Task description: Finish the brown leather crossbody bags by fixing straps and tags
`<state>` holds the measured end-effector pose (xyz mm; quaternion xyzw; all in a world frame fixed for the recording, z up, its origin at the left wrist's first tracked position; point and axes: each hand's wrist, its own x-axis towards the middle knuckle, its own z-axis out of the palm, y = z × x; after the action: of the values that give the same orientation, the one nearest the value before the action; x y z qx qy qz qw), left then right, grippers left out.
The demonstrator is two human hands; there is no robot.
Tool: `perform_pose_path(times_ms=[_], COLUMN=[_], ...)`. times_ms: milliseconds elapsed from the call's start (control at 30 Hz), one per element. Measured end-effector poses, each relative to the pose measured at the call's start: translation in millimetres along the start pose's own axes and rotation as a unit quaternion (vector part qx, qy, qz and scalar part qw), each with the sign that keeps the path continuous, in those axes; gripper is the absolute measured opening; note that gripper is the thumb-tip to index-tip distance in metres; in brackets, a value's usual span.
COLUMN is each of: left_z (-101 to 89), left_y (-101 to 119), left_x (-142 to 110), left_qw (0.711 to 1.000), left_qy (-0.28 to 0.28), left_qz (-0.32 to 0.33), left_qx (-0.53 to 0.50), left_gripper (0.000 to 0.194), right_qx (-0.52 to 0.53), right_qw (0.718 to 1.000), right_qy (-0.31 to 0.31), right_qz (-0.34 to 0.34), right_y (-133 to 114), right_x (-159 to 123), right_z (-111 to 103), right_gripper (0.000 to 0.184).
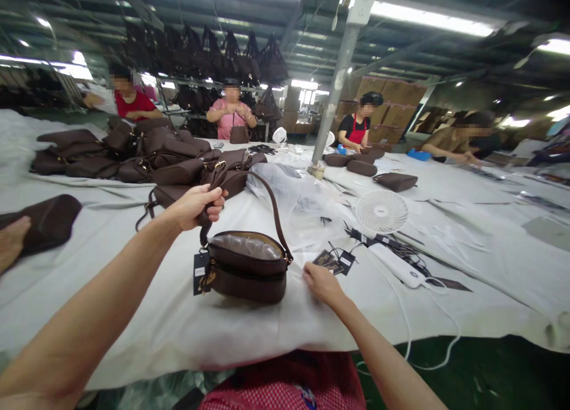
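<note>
A small dark brown handbag (249, 279) stands on the white-covered table in front of me. Its top is open and clear plastic padding (244, 245) shows inside. My left hand (200, 207) is closed around the raised shoulder strap (271, 205), above the bag's left end. From that end hangs a black tag (202, 273) beside gold-coloured hardware. Just right of the bag, my right hand (323, 283) is closed, apart from the bag's side; whatever its fingers hold is hidden. Several loose black tags (345, 261) lie right behind it.
Brown bags (155, 152) are piled at the back left. A white fan (382, 212) with a cable lies right of clear plastic bags (289, 199). A metal post (333, 89) rises mid-table. Another person's hand (13, 241) touches a brown bag at far left; several people work beyond.
</note>
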<state>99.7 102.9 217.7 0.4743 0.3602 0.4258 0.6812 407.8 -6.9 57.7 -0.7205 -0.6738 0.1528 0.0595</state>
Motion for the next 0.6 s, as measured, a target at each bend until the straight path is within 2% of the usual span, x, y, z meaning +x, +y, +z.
perform_pose_path(times_ms=[67, 100, 167, 200, 233, 300, 467, 533, 600], left_z=[1.6, 2.3, 3.2, 3.5, 3.6, 3.6, 2.3, 0.7, -1.1], left_y=[0.0, -0.1, -0.9, -1.7, -2.8, -5.2, -8.1, -7.8, -8.0], left_x=[-0.1, 0.2, 1.3, 2.1, 2.8, 3.7, 3.0, 2.5, 2.1], left_qw=[1.000, 1.000, 1.000, 1.000, 1.000, 1.000, 1.000, 1.000, 1.000], left_qy=[0.002, 0.001, 0.000, 0.000, -0.001, -0.005, -0.020, -0.018, -0.014], left_qz=[-0.007, -0.009, -0.007, -0.005, -0.003, 0.002, 0.010, 0.015, 0.018], left_qx=[-0.009, -0.013, -0.019, -0.020, -0.021, -0.022, -0.017, -0.012, -0.009], left_gripper=[0.010, 0.010, 0.010, 0.010, 0.011, 0.012, 0.016, 0.016, 0.016], right_qx=[0.115, 0.209, 0.402, 0.469, 0.504, 0.529, 0.552, 0.552, 0.530], right_qw=[0.993, 0.978, 0.915, 0.882, 0.863, 0.848, 0.832, 0.832, 0.845], right_qy=[-0.005, -0.011, -0.026, -0.031, -0.034, -0.036, -0.048, -0.051, -0.043], right_qz=[0.009, 0.015, 0.021, 0.019, 0.014, 0.005, -0.010, -0.021, -0.051], right_y=[3.8, 5.1, 5.3, 4.1, 2.0, -4.0, -24.0, -33.3, -44.0], right_x=[-6.7, -11.2, -21.1, -25.9, -30.3, -37.1, -45.3, -46.3, -45.2], right_z=[-13.6, -21.1, -36.1, -43.1, -49.4, -59.8, -73.6, -76.8, -79.1], right_gripper=[0.019, 0.019, 0.023, 0.027, 0.032, 0.037, 0.039, 0.038, 0.038])
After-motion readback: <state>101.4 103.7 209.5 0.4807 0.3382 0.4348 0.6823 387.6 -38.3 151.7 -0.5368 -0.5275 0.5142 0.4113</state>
